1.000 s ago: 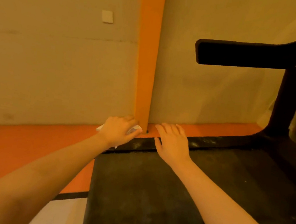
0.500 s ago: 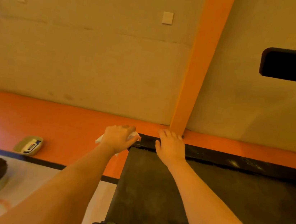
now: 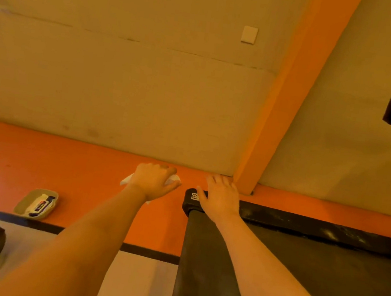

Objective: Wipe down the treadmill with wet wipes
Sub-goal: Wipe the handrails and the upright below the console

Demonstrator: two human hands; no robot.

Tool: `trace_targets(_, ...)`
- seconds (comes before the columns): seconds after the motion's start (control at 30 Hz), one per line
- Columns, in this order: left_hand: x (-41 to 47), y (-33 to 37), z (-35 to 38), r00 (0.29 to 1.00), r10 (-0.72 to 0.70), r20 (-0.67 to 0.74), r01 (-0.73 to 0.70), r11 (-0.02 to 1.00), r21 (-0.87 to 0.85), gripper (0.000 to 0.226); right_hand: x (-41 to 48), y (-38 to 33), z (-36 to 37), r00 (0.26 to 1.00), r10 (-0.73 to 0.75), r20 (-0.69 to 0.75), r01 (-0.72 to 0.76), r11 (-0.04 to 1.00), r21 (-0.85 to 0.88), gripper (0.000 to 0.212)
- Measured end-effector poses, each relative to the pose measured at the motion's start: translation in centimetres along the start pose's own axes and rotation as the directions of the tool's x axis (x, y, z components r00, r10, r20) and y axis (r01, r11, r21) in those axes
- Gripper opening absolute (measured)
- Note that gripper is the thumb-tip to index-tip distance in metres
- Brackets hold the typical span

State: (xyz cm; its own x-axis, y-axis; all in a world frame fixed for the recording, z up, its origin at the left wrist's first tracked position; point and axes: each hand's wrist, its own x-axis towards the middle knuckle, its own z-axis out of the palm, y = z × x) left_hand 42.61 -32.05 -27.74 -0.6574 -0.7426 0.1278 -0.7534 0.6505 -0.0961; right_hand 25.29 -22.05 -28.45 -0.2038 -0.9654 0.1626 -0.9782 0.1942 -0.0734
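Wipe (image 3: 173, 179) sat off the treadmill (image 3: 309, 274), risk of dirtying it on the floor (image 3: 63, 162).
We saw the left hand (image 3: 153, 183) curled round the bunched wipe, white ends poking out both sides, over the orange floor just left of the treadmill's near corner and not on it. The right hand (image 3: 221, 197) lay flat, fingers straight, on the end of the black rail (image 3: 315, 227). We judged that if the wipe dragged on the floor it would pick up grit and smear it onto the rail. Bunched that tight, it would also cover little per pass. The right hand covered the corner, so that patch could get skipped. Pale dust marks further along the rail looked unwiped. A spare pack (image 3: 39, 204) lay on the floor, well to the left.
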Motion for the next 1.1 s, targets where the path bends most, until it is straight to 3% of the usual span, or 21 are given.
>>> trace_targets(0.2, -0.2, -13.2, 0.8, 0.997, -0.023, 0.071, 0.022, 1.0, 0.004, 0.049, 5.5, -12.3, 2.0, 1.0, -0.002, 0.006, 0.002, 0.996, 0.092, 0.05)
trace_targets(0.37, 1.4, -17.0, 2.7, 0.997, -0.045, 0.058, 0.047, 0.999, -0.026, 0.048, 9.1, -14.8, 3.2, 0.999, 0.032, 0.013, -0.033, 0.995, 0.09, 0.052)
trace_targets(0.6, 8.9, -17.0, 4.7, 0.988, 0.113, 0.105, -0.104, 0.991, -0.087, 0.047, 13.6, -10.8, 5.2, 0.979, 0.201, 0.048, -0.201, 0.98, 0.001, 0.051)
trace_targets(0.8, 22.0, -14.8, 4.3, 0.944, 0.311, 0.108, -0.3, 0.948, -0.107, 0.047, 21.4, -4.3, 5.8, 0.952, 0.305, 0.0, -0.305, 0.952, 0.007, 0.05)
trace_targets(0.93, 31.8, -12.2, 2.1, 0.921, 0.39, 0.022, -0.385, 0.916, -0.113, 0.042, 27.7, 1.8, 5.1, 0.924, 0.381, -0.028, -0.38, 0.924, 0.04, 0.051)
trace_targets(1.1, 41.8, -10.4, 0.6, 0.921, 0.384, -0.063, -0.389, 0.913, -0.126, 0.04, 35.2, 7.3, 3.1, 0.902, 0.428, -0.064, -0.425, 0.904, 0.053, 0.048)
